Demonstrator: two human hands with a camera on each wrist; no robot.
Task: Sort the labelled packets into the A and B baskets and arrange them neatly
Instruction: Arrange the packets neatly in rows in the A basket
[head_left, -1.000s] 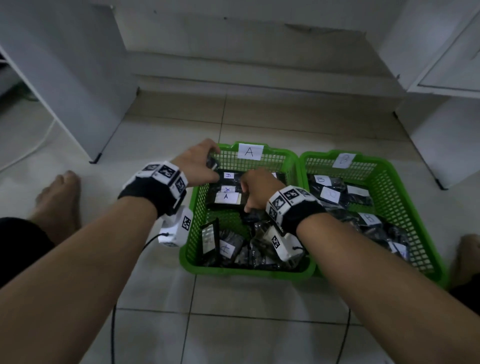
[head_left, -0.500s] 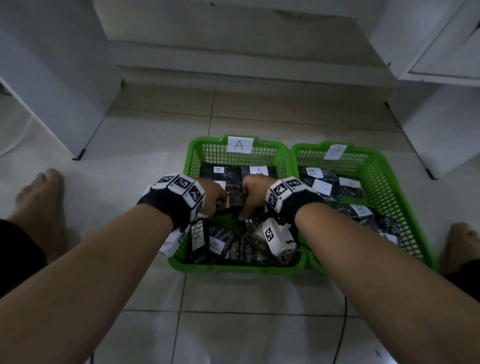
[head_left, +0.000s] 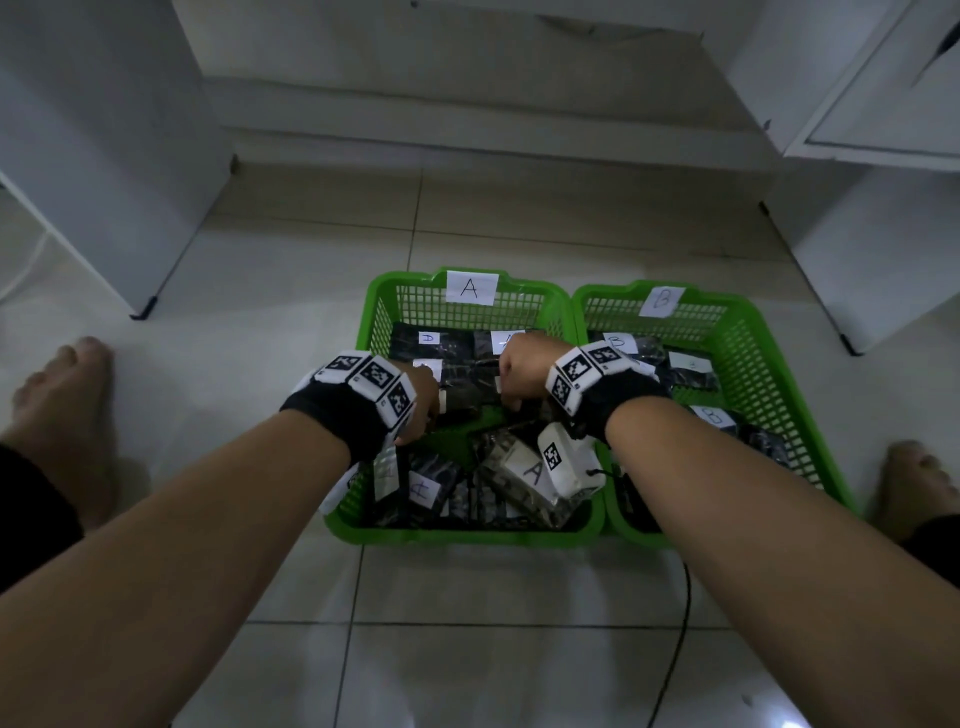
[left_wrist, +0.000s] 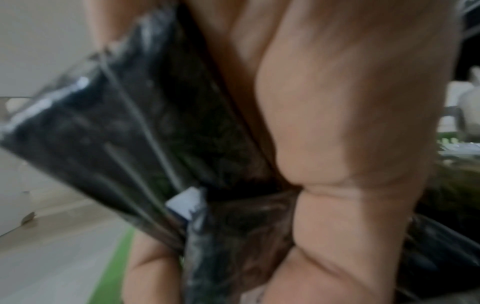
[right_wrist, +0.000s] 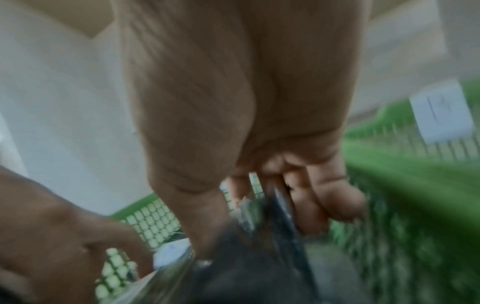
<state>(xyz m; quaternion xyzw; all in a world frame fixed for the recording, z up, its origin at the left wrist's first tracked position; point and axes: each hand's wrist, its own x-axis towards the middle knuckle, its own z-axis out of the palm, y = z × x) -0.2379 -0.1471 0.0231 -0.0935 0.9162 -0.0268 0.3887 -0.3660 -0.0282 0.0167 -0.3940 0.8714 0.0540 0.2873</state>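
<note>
- Packets (left_wrist: 135, 131), dark w/ white labels, sit in your left hand (head_left: 415, 400), fingers curled round a bunch of them over basket A (head_left: 375, 312). Grip's bunched, so I reckon one could slide out, land crooked.
- Right hand (head_left: 519, 371) pinches another packet edge (right_wrist: 280, 207), mid basket A. Wrist views are blurred, so grip depth is unclear.
- Risk: tugging both hands apart could topple the loose packet pile (head_left: 514, 478) at the near end.
- Count: 2 green baskets, A and basket B (head_left: 748, 332), touching side by side. Readable labels: approx 5 in A, approx 4 in B; exact packet no. can't tell, they overlap.
</note>
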